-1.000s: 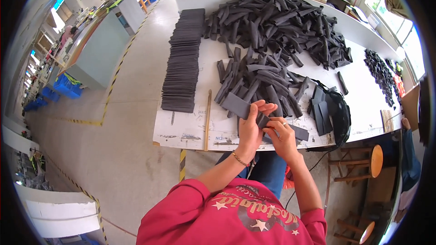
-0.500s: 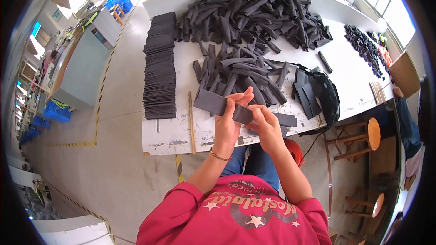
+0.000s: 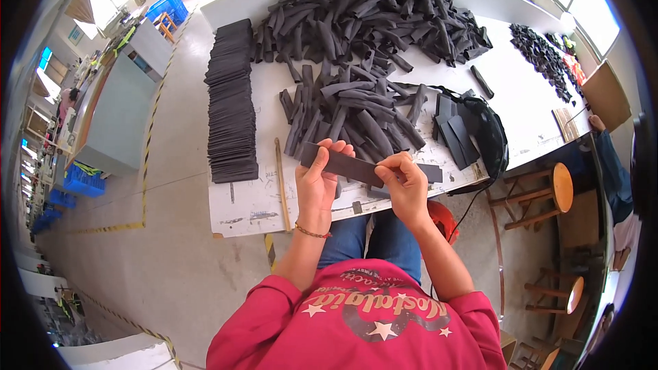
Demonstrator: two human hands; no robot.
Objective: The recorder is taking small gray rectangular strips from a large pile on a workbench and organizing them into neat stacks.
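Observation:
A flat dark grey strip [image 3: 349, 168] of fabric-like material is stretched between both hands above the table's front edge. My left hand [image 3: 317, 181] pinches its left end, thumb on top and fingers behind. At its right end my right hand [image 3: 406, 188] grips it between thumb and fingers. Just beyond the hands lies a heap of rolled dark pieces [image 3: 370, 106], some of them right behind the strip. Another flat dark piece [image 3: 430, 173] shows beside my right hand, partly hidden by it.
A long row of tightly stacked dark pieces [image 3: 232, 109] stands at the left, with a wooden stick [image 3: 282, 185] nearer me. To the right, flat dark pieces [image 3: 456, 133] lie against a black bag-like item [image 3: 492, 137]. Wooden stools [image 3: 562, 188] stand beyond the table's right side.
My hands have moved apart, with the left one shifting left. The strip, earlier overlapped by my fingers with a wide end sticking out leftward, now spans straight between them.

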